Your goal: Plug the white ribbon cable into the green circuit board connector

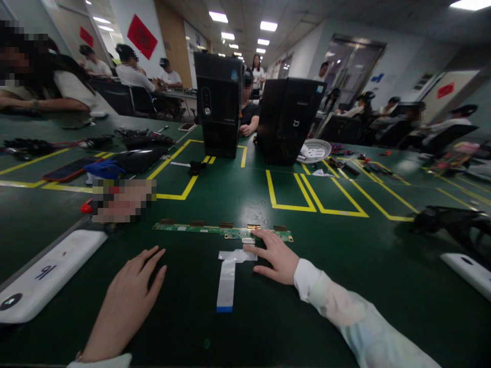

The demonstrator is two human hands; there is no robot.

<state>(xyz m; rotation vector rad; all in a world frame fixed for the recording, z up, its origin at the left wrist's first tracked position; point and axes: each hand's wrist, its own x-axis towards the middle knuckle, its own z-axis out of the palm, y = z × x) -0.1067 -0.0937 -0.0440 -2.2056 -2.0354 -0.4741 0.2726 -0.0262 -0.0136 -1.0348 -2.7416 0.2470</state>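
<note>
A long, narrow green circuit board (209, 229) with several brown-gold connector tabs along its far edge lies across the dark green table. From its near side a white flat ribbon cable (226, 281) bends toward me and ends in a blue tip. My right hand (276, 258) rests at the board's right part, fingers spread, with the index fingertip at the board and another fingertip near the cable's white connector (248, 240). Whether the fingertips press down I cannot tell. To the left of the cable, my left hand (130, 294) has its fingers stretched out and holds nothing.
Two black computer towers (218, 105) (289, 120) stand across the table. A white device marked 16 (51, 273) lies at left, a blue glove (103, 168) beyond it. Yellow tape (293, 208) marks the tabletop. A white basket (315, 151) sits behind. Several people work around.
</note>
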